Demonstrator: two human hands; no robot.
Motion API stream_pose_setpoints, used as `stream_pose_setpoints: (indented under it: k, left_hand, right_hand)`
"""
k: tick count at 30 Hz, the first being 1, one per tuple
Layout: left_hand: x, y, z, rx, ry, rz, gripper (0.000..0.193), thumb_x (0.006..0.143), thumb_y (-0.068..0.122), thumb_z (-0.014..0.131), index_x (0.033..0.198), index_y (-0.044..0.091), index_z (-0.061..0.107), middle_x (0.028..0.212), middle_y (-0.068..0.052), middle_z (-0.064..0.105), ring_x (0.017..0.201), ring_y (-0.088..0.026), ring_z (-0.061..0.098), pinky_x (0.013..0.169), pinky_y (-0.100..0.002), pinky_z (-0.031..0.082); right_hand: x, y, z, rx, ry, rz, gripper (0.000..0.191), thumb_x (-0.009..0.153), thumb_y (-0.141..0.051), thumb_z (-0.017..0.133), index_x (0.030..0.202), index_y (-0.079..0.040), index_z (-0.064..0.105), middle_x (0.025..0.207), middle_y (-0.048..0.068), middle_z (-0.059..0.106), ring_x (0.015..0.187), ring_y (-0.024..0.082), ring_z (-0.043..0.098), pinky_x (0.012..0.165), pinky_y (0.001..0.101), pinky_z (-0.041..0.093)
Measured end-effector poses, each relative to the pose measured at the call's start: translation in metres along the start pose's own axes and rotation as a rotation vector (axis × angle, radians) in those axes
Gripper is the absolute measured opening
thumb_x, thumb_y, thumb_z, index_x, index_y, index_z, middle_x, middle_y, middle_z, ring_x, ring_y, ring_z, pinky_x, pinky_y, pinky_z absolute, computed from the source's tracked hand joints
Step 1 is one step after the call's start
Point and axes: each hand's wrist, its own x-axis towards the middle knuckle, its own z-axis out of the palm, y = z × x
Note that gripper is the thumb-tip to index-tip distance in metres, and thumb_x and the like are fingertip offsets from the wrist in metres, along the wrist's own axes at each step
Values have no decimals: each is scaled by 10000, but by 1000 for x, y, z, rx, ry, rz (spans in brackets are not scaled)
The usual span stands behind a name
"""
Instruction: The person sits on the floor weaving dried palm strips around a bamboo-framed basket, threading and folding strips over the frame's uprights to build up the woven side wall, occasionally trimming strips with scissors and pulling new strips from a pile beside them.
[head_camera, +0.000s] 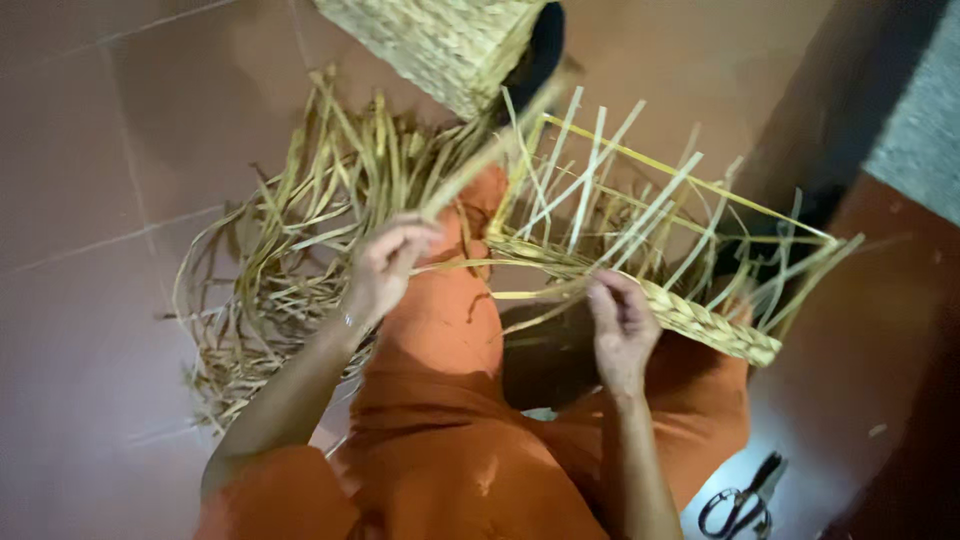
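Nearest the camera, the person's lap in orange cloth (440, 450) fills the bottom of the view, and a pair of black-handled scissors (742, 498) lies on the floor just beside the right knee.

Above the lap, the right hand (622, 330) closes its fingers on the woven frame (640, 270), gripping the braided edge (710, 325) near its left end, thumb and fingertips pressed together around the strands there. The braided edge runs with its long axis from the middle of the view down toward the lower right, ending in a blunt corner over the right knee. From that edge, loose pale uprights fan up and away from the person, tilted to the upper right, and a thin yellow rod crosses their tips from upper left to right.

The left hand (385, 270) is curled, pinching a single flat strand (480, 165) between thumb and fingers; the strand points up and right, away from the body, toward the basket beyond.

Behind the left hand, a heap of dry straw-coloured strips (290, 250) spreads over the reddish tiled floor (100, 150), trailing to the left.

Farthest off, at the top edge, sits a finished woven basket (440, 40), its corner pointing down toward the frame.
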Motion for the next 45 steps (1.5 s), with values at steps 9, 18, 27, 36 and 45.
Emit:
stream_pose_setpoints:
  k: [9, 18, 27, 36, 45]
  left_hand:
    - [-36, 50, 20, 156, -362, 233, 243, 877, -70, 592, 1009, 74, 737, 1125, -129, 731, 1025, -261, 712, 892, -345, 562]
    - [-23, 90, 69, -6, -597, 34, 347, 965, 122, 679, 1291, 40, 593, 1049, -73, 737, 817, -134, 700, 703, -271, 607]
    - [-35, 134, 197, -172, -690, 105, 166, 1030, 175, 642, 1116, 36, 670, 779, -58, 695, 652, -110, 646, 617, -287, 519]
    - [-67, 101, 268, -283, -869, -183, 180, 1044, 200, 616, 1022, 49, 712, 709, -6, 674, 644, -48, 593, 598, -245, 507]
    - [-95, 112, 296, -253, -850, -181, 151, 1004, 172, 660, 1070, 38, 681, 719, 3, 624, 619, -42, 538, 553, -243, 480]
  right_hand:
    - [-11, -50, -32, 820, -70, 11, 332, 1126, -153, 540, 1411, 16, 565, 1239, 175, 719, 861, 177, 642, 790, 320, 535]
    - [-53, -30, -73, 596, 230, 18, 310, 1030, -35, 651, 1332, 35, 636, 1114, 81, 693, 960, 157, 662, 831, 318, 566]
    - [-92, -18, -91, 625, 280, 22, 195, 987, -8, 697, 1179, 3, 663, 1080, 128, 726, 919, 184, 696, 868, 317, 573]
    - [-198, 80, -209, -169, 793, 260, 264, 1039, -143, 688, 1259, 2, 691, 1093, 114, 738, 930, 171, 693, 831, 328, 572]
    - [-331, 148, -262, -1132, 761, 420, 367, 815, -175, 804, 1158, -83, 710, 1075, 214, 685, 939, 415, 675, 833, 491, 543]
